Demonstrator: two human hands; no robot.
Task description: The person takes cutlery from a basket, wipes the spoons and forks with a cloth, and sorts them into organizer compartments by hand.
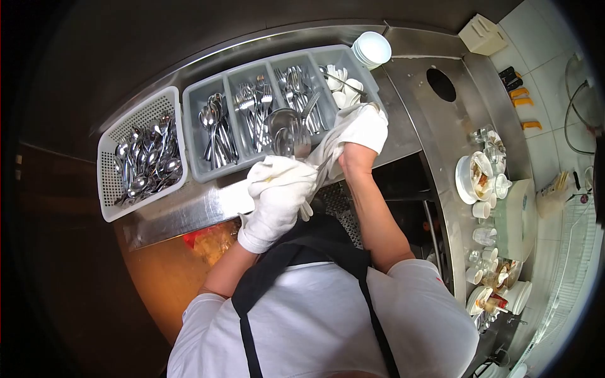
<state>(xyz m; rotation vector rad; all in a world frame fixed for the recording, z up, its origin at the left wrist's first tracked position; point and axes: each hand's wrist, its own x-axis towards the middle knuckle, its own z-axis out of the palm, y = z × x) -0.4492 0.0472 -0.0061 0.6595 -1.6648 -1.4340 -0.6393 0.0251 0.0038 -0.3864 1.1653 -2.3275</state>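
Observation:
My left hand (275,200), in a white glove, is closed around a bunch of spoons (285,123) whose shiny bowls point up over the cutlery tray; their handle ends show below the fist. My right hand (360,140) is mostly hidden under a white cloth (339,133), which it grips and which stretches across to the bunch. Behind both hands stands the grey cutlery tray (196,171). Its compartments hold metal spoons (218,129), forks (253,104), more metal cutlery (293,88) and white spoons (343,88).
Left of the tray, a white perforated basket (106,183) holds many mixed spoons. Stacked white bowls (372,49) stand at the tray's back right corner. On the right counter are used dishes (482,176), cups and glasses, beside a round hole (441,85). Orange-handled tools (522,97) lie farther back.

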